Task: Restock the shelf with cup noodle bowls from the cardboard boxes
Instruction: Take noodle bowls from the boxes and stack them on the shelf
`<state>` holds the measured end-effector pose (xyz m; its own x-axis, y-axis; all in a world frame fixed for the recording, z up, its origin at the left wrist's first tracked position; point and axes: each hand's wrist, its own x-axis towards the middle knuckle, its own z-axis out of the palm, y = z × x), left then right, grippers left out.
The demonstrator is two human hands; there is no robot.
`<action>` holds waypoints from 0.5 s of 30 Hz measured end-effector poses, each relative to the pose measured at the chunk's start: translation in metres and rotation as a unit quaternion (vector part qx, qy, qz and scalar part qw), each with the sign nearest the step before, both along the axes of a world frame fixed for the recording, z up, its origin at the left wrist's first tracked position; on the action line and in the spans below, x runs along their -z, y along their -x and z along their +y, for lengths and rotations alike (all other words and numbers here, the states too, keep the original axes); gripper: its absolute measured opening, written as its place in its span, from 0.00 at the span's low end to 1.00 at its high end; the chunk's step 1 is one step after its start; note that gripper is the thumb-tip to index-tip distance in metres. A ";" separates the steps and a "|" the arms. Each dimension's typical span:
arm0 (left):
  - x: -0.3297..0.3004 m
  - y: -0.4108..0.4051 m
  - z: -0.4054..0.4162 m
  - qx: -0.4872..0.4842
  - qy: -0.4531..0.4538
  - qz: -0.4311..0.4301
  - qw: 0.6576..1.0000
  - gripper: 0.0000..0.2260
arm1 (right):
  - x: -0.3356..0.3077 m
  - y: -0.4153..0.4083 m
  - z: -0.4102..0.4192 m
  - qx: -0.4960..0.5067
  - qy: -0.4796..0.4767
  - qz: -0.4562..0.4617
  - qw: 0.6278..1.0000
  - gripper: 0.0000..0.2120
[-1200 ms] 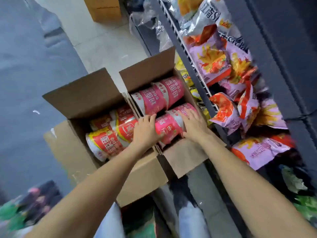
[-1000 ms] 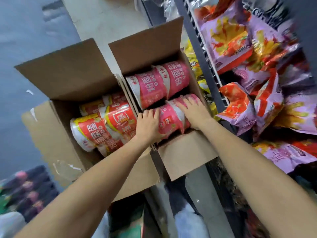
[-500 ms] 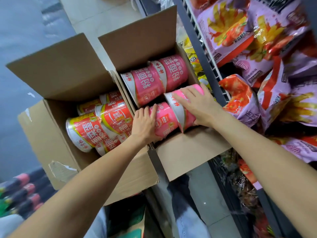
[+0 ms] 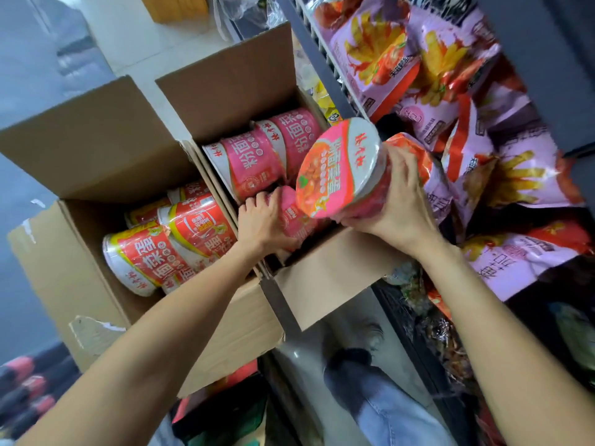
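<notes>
Two open cardboard boxes stand side by side on the floor. The right box holds pink cup noodle bowls lying on their sides. The left box holds red bowls. My right hand grips a pink bowl lifted above the right box, its lid facing me. My left hand is inside the right box, fingers wrapped on another pink bowl that lies there.
A wire shelf on the right is packed with pink and orange snack bags. Another cardboard box sits farther along the tiled aisle. My legs and a shoe are below. Dark packaged goods lie at lower left.
My right hand has pulled one pink bowl up out of the right box and turned its lid toward me. My left hand has stayed on the neighbouring pink bowl.
</notes>
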<state>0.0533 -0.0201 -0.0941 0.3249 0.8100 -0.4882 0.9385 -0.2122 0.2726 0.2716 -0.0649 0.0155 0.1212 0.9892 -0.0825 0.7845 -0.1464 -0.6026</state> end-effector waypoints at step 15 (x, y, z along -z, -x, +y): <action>-0.091 0.051 -0.016 -0.118 -0.138 -0.180 0.967 0.50 | -0.013 0.031 -0.071 0.190 -0.076 0.243 0.948 0.62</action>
<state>0.0018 -0.0364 -0.0033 0.2237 0.9655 -0.1331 0.8243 -0.1145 0.5545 0.2406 -0.1356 0.0280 0.4549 0.8869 -0.0799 0.3167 -0.2450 -0.9164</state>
